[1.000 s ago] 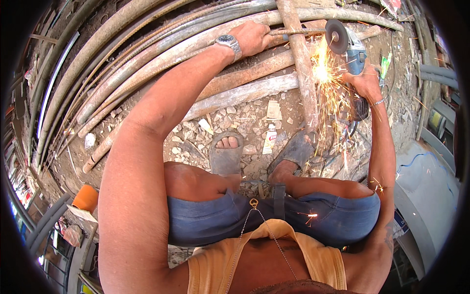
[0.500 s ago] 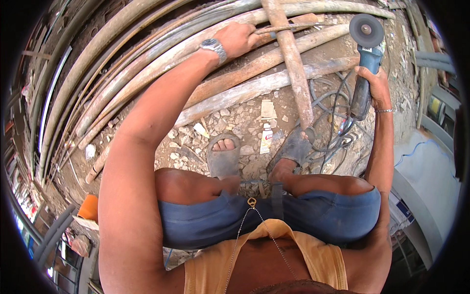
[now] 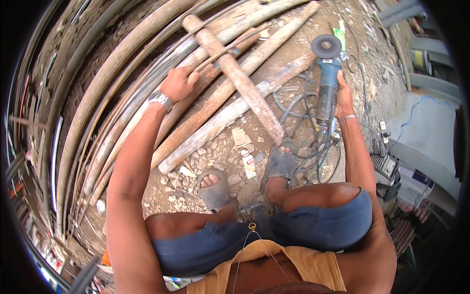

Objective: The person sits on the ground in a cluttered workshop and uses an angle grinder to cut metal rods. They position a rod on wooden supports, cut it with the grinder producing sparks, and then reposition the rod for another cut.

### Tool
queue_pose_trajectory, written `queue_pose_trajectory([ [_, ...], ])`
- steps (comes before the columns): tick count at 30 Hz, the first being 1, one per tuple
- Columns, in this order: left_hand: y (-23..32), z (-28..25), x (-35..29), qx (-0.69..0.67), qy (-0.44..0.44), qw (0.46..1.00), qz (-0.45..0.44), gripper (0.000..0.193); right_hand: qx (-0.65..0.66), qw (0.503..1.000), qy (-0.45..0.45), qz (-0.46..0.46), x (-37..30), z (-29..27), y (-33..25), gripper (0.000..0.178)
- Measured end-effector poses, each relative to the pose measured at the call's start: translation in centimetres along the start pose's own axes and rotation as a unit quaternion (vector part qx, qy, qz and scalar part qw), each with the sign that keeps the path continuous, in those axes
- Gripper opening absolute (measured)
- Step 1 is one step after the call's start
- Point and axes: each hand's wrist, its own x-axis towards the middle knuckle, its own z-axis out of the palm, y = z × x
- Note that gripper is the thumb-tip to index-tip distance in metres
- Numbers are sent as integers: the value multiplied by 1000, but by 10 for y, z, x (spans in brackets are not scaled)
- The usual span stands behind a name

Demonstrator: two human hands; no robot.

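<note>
Clock from the lap, 12 straight ahead. Left hand (image 3: 178, 85) at 11: fingers curled by the near end of a thin rod (image 3: 227, 51), can't tell if gripping. Rod lies over a rusty crosswise pipe (image 3: 249, 93) at 12, laid across longer pipes (image 3: 271, 47). No clamp visible, so it could kick or roll if the disc (image 3: 319, 49) snags. Right sandal (image 3: 281, 165) at 1, open-toed, just beside the crosswise pipe's near end: risky if the pipe slips. Loops of cord (image 3: 299, 108) at 1, near the grinder (image 3: 328, 82): a stray loop could catch the disc. Right hand (image 3: 344, 94) at 1, fingers wrapped round the grinder's body, disc toward 12, no guard visible. Can't tell if it's spinning; set down live, it could skate.
</note>
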Motion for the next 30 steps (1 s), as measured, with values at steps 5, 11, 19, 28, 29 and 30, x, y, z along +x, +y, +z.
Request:
queue_pose_trajectory([
  [5, 10, -3, -4, -17, -10, 999, -33, 29, 65, 994, -81, 41, 17, -30, -5, 49],
  [11, 17, -4, -10, 29, 0, 998, -50, 25, 104, 990, -82, -48, 35, -78, -46, 39],
  [19, 16, 4, -18, 71, 42, 995, -50, 27, -67, 995, 27, 62, 35, -131, -20, 37],
  [28, 15, 3, -25, 73, 43, 995, -57, 31, 9, 997, -14, 80, 73, -126, 47, 36],
  [29, 16, 2, -26, 76, 47, 994, -55, 31, 18, 997, -14, 78, 76, -123, 48, 36],
  [30, 17, 1, -27, 84, 48, 994, -54, 32, 24, 996, -23, 78, 79, -120, 49, 36],
])
